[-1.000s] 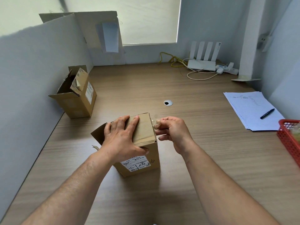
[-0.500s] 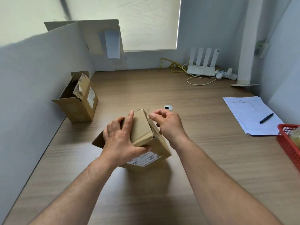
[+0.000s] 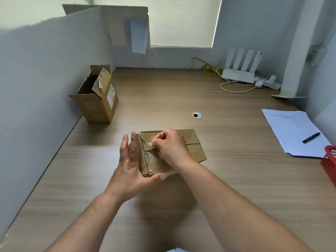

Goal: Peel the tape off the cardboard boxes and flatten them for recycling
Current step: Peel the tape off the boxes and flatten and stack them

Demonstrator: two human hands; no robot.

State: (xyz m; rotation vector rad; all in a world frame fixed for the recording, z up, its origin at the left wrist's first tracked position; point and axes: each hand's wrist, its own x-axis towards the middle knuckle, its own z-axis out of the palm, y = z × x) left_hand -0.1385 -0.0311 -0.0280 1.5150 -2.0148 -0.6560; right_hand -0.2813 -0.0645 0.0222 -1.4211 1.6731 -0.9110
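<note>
A small brown cardboard box [image 3: 195, 148] lies tipped on the wooden desk [image 3: 163, 91] in front of me, its taped face turned up. My left hand [image 3: 131, 164] braces the box's left side with straight fingers, thumb under the near corner. My right hand [image 3: 172, 148] rests on top and pinches a strip of clear tape [image 3: 150, 144] near the centre seam. A second cardboard box [image 3: 98, 100] with open flaps stands at the left by the partition.
Flattened cardboard [image 3: 125, 26] leans at the back left. A white router [image 3: 240, 70] with cables sits at the back right. Papers [image 3: 294, 131] with a black pen [image 3: 311, 137] and a red basket [image 3: 330, 162] lie at the right. A cable hole [image 3: 197, 115] is mid-desk.
The box was tipped from standing on end to lying with its taped face up. My right hand moved from the box's far corner onto the top seam, and my left hand opened against the side.
</note>
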